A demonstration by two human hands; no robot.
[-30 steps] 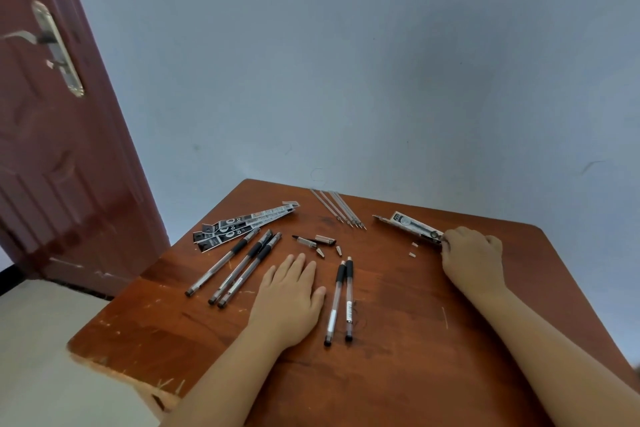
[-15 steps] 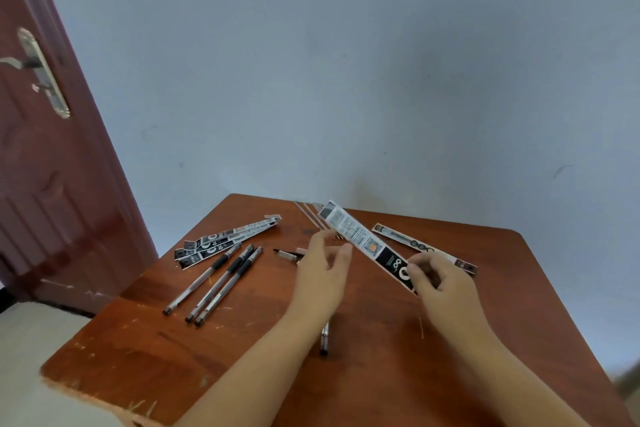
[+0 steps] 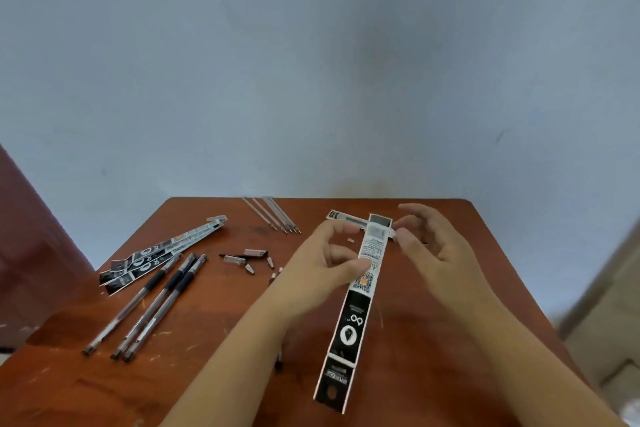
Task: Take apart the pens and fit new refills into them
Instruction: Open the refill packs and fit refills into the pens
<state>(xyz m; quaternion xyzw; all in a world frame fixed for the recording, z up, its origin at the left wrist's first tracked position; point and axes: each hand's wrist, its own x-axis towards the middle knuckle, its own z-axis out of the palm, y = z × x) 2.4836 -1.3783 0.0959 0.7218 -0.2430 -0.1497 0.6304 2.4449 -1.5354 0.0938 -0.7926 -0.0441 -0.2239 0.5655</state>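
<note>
Above the wooden table (image 3: 433, 374), my left hand (image 3: 318, 267) pinches a long black-and-white refill packet (image 3: 349, 333) at its upper half. The packet hangs tilted, its lower end toward me. My right hand (image 3: 436, 250) is at the packet's top end, thumb and curled fingers closing on its upper right edge. Three assembled pens (image 3: 156, 302) lie side by side on the left. Loose pen parts (image 3: 244, 256), a cap and small tips, lie in the middle. Several bare refills (image 3: 273, 215) rest at the far edge. My left forearm covers most of another pen (image 3: 278, 362).
A stack of flat black-and-white packets (image 3: 156, 253) lies left of the pens. One more packet (image 3: 343, 217) lies on the table behind my hands. A dark red door (image 3: 27, 253) stands at the left, and a pale wall rises behind the table.
My right hand lifted the packet from the far right of the table. My left hand left the tabletop and took hold of it; the packet swung from slanted to nearly lengthwise toward me.
</note>
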